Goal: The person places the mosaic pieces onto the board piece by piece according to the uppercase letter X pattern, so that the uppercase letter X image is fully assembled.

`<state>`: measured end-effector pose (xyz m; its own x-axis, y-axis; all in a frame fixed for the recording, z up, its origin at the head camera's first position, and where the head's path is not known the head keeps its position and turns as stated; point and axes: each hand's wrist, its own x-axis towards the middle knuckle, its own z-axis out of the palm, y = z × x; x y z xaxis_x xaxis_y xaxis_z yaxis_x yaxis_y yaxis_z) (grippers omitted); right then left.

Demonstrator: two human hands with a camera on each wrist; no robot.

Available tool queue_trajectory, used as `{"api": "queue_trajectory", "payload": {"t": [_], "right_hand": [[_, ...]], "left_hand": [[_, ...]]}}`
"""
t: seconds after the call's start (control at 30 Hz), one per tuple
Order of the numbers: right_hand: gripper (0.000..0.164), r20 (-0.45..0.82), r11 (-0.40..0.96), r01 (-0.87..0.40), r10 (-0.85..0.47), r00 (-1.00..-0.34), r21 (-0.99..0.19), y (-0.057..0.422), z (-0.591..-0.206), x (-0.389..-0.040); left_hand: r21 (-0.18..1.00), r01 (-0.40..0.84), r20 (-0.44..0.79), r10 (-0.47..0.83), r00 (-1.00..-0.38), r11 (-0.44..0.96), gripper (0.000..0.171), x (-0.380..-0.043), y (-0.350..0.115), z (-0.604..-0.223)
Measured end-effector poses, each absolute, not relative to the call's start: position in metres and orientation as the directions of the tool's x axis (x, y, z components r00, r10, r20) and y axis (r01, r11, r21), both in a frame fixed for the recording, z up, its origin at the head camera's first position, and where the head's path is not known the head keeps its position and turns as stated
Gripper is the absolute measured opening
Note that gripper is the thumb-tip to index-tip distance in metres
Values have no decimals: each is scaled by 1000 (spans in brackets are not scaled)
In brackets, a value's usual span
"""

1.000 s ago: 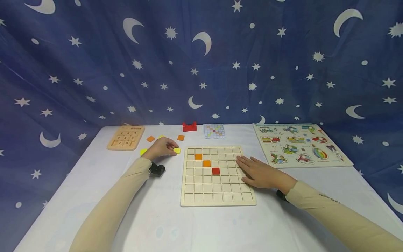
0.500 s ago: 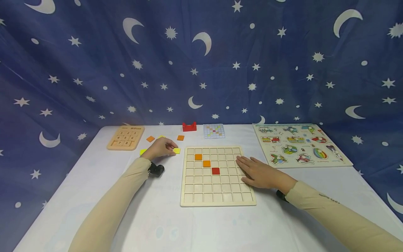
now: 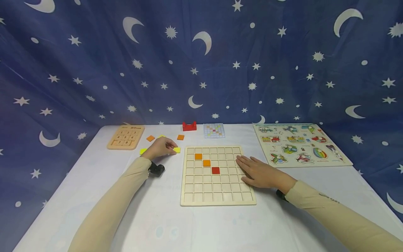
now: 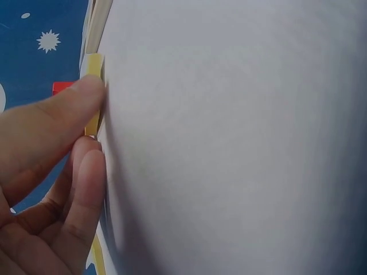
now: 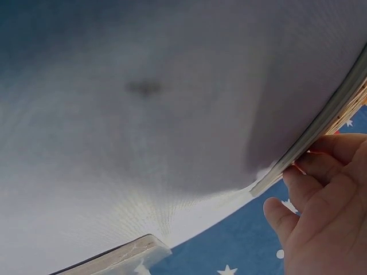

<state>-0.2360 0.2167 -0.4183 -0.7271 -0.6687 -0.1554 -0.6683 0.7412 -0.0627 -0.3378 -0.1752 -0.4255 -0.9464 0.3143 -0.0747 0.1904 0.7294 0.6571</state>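
The left hand [image 3: 160, 147] pinched a yellow tile [image 3: 177, 150] at ten o'clock from the board [image 3: 218, 188]; the right hand [image 3: 260, 173], fingers straight, touched its three-o'clock edge.

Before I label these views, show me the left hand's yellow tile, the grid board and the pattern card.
Yellow tile [image 3: 177, 150], head view, uncovered end.
Grid board [image 3: 217, 179], head view, bare cell.
Pattern card [image 3: 214, 130], head view, printed centre.

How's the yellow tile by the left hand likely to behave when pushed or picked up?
The yellow tile probably stays stiff, since its visible edges look straight. It is likely light, being small beside the board. With its flat shape, it should slide rather than roll if pushed.
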Motion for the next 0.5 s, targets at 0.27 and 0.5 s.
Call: {"api": "queue_trajectory", "payload": {"t": [0.27,0.5], "right_hand": [[66,-155,740,-669,-670,-726,-63,217,-419,-237],[65,-145,740,-671,-671,-727,-54,218,-420,-237]], "left_hand": [[637,216,-64,331,-941,740,25,-339,-175,-425],[660,243,-31,350,-936,710,26,-338,-166,-419]]}}
